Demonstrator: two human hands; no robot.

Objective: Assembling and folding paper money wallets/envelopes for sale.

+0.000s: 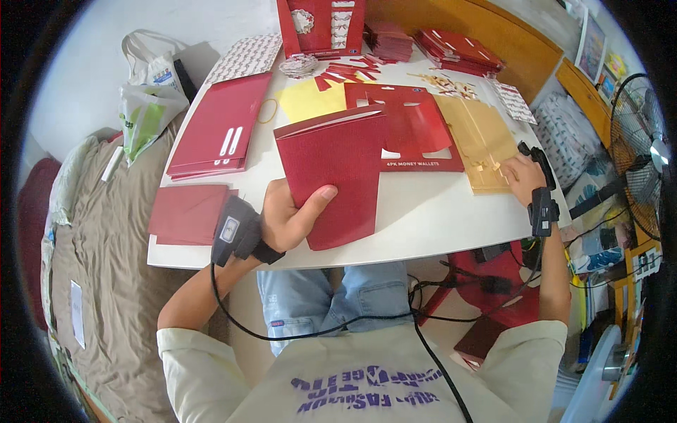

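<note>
My left hand grips a stack of dark red paper wallets, thumb in front and fingers behind. The stack is tilted up above the table, and pale edges show along its top. To the right, my right hand rests on the near right part of a gold card sheet, its fingers curled down beside small gold bows. Whatever its fingertips pinch is hidden. Behind the wallets lies a flat red cut-out packaging card with window openings, partly covered by them.
Large red card sheets and smaller red pieces lie at the left. Further back are a yellow sheet, red strips, gold ribbon pieces and stacked red packs. A fan stands right; cables cross my lap.
</note>
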